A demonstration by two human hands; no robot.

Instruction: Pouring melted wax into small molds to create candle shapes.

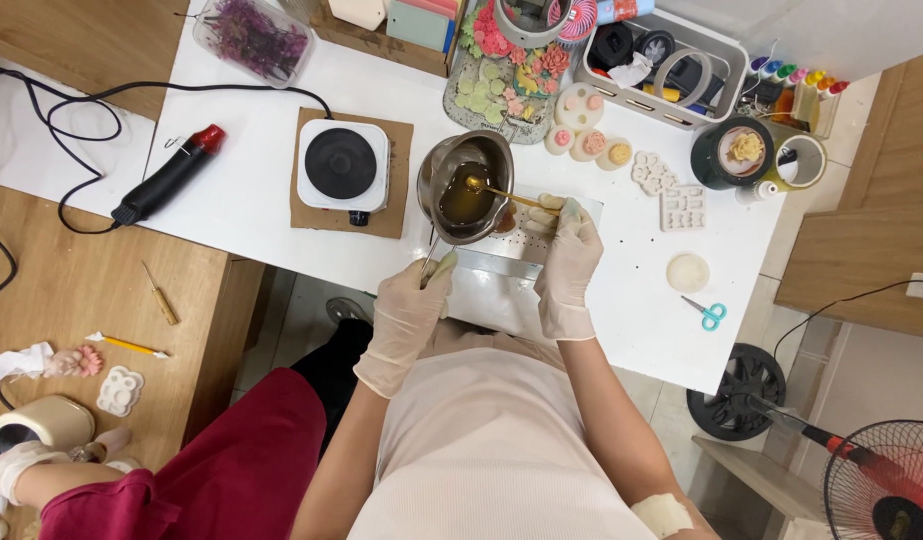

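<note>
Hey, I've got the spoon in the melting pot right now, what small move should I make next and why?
Probably lift the spoon slowly with the right hand, level, toward the mold tray beside the metal pot. Its bowl sits in the amber liquid, the left hand steadies the handle, and the tray touches the pot.

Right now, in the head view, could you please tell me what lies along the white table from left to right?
Black heat gun with red tip → white hot plate → metal pot of amber liquid → pale silicone mould → small blue-handled scissors.
</note>
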